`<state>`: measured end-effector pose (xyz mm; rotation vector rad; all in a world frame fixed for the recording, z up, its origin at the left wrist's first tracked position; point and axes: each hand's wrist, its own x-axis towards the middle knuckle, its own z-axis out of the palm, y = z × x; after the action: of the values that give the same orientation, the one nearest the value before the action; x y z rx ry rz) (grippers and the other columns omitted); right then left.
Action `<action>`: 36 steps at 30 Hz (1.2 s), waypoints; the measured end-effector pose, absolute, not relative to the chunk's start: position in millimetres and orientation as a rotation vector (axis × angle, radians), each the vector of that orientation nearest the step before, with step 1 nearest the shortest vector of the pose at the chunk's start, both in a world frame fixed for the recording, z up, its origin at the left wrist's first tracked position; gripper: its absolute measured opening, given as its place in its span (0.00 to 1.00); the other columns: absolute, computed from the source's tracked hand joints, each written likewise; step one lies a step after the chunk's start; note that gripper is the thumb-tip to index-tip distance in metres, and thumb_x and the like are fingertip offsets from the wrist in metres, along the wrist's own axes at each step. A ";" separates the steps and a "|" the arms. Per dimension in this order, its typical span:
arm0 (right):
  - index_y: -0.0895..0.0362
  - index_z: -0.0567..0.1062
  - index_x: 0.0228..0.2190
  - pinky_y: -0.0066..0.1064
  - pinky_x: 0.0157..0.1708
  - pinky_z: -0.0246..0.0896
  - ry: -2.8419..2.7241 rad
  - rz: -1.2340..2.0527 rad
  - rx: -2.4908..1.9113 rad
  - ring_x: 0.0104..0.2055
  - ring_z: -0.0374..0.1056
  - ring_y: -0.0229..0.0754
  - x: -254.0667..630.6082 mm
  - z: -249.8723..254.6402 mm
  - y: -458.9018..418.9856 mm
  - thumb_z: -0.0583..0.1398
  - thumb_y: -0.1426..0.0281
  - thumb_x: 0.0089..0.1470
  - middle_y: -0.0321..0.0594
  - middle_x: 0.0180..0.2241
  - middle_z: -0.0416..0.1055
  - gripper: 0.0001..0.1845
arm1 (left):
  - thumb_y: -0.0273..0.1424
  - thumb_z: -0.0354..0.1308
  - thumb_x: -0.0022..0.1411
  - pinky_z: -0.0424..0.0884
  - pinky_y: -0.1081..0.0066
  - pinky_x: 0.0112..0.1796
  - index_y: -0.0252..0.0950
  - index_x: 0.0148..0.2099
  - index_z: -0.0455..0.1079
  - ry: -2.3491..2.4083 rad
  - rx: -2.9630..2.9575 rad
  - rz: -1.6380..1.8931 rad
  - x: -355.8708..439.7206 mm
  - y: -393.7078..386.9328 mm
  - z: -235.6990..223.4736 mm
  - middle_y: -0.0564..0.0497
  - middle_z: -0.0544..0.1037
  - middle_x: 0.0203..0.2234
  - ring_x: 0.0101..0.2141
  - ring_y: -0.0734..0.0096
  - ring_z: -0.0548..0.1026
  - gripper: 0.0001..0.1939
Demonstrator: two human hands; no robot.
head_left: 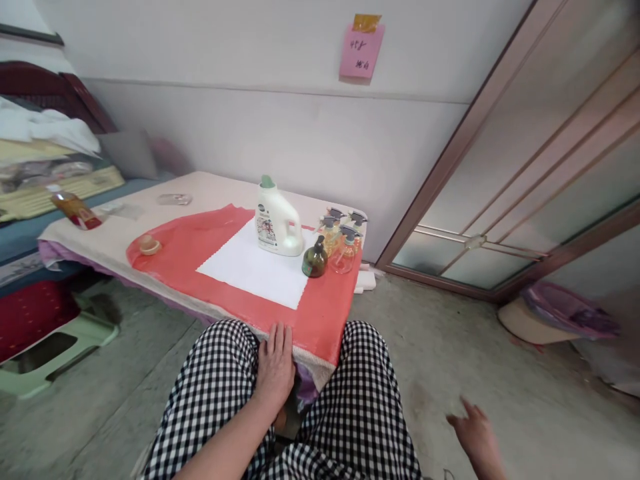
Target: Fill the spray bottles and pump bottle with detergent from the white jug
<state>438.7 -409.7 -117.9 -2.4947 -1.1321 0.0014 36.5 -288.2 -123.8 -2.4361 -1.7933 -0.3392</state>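
My left hand (pixel 275 363) lies with its fingers stretched out on the near edge of the table, touching the red plastic sheet (pixel 200 263). Off to the right, over the floor, my right hand (pixel 475 430) hangs in the air, a little blurred, thumb and finger apart and nothing in it. On the sheet lies a white cloth (pixel 240 267) with a white detergent jug (pixel 275 223) with a green cap standing on it. Beside the jug is a dark green pump bottle (pixel 315 259). Several clear spray bottles (pixel 343 257) with dark trigger heads crowd the table's right corner.
A round lid-like piece (pixel 149 245) sits at the sheet's left end. Farther left are a drink bottle (pixel 75 208) and a clear case (pixel 174 199). A green stool (pixel 65 357) stands left, a lined bin (pixel 540 317) right, near the glass door (pixel 500 220).
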 end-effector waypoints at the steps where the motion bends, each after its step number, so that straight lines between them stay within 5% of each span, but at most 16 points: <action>1: 0.53 0.71 0.45 0.40 0.39 0.70 -1.153 0.001 -2.461 0.44 0.68 0.44 435.1 -112.0 -394.2 0.59 0.60 0.57 0.43 0.47 0.69 0.16 | 0.27 0.47 0.61 0.54 0.51 0.59 0.30 0.69 0.51 -1.793 -2.425 -0.340 37.0 -288.6 -124.2 0.41 0.52 0.67 0.66 0.52 0.47 0.33; 5: 0.51 0.69 0.50 0.47 0.50 0.65 -1.446 0.021 -2.161 0.52 0.64 0.46 377.0 -80.4 -328.0 0.56 0.60 0.60 0.45 0.55 0.64 0.17 | 0.25 0.47 0.61 0.54 0.51 0.59 0.31 0.69 0.50 -1.794 -2.407 -0.349 38.8 -288.7 -126.1 0.41 0.53 0.67 0.66 0.52 0.47 0.34; 13: 0.56 0.72 0.44 0.41 0.43 0.68 -2.143 0.321 -1.661 0.43 0.69 0.41 193.7 -70.1 -267.1 0.58 0.61 0.59 0.41 0.45 0.71 0.15 | 0.26 0.46 0.61 0.55 0.52 0.58 0.31 0.68 0.54 -1.792 -2.429 -0.348 37.0 -285.5 -128.0 0.41 0.55 0.66 0.65 0.54 0.49 0.32; 36: 0.56 0.71 0.46 0.43 0.45 0.68 -2.290 0.060 -1.596 0.46 0.68 0.43 175.8 -81.4 -248.7 0.58 0.62 0.60 0.43 0.48 0.69 0.15 | 0.22 0.47 0.59 0.55 0.56 0.60 0.30 0.68 0.53 -1.995 -2.501 -0.592 39.2 -287.0 -123.7 0.43 0.59 0.65 0.65 0.58 0.52 0.34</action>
<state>175.8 -248.7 -81.4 -1.5962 -2.2902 0.0602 39.2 -287.0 -123.7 -2.5012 -1.9955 -0.5916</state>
